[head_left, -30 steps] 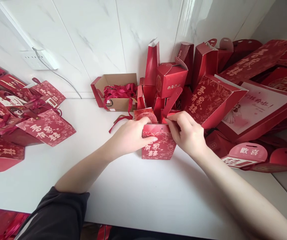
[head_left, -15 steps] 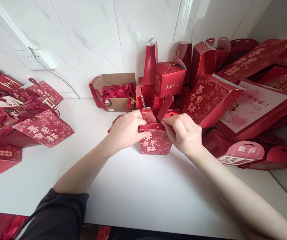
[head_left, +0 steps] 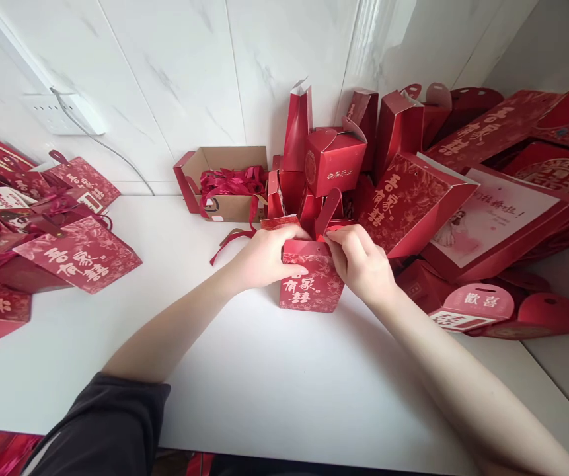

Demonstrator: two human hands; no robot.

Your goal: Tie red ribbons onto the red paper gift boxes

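A small red gift box (head_left: pixel 316 291) with gold Chinese characters and a floral print stands upright on the white table (head_left: pixel 244 383). My left hand (head_left: pixel 269 258) wraps its upper left side, thumb across the front and fingers behind the top edge. At the top right corner, my right hand (head_left: pixel 363 261) is closed with fingers pinched on the box's edge. A red strap (head_left: pixel 330 210) with a rounded end sticks up just behind the right fingertips; whether they touch it is hidden. The inside of the box is hidden too.
Behind stands an open cardboard box (head_left: pixel 234 206) of dark red ribbons, a loose ribbon (head_left: pixel 229 246) beside it. Several red boxes crowd the right, including a large gift box (head_left: pixel 413 198). More finished-looking boxes (head_left: pixel 83 254) lie left. A wall socket (head_left: pixel 63 114) has a cable.
My left hand has slid right along the box, its fingers now further behind the top edge. The front panel stands more upright. My right hand stays at the corner. The view has shifted slightly.
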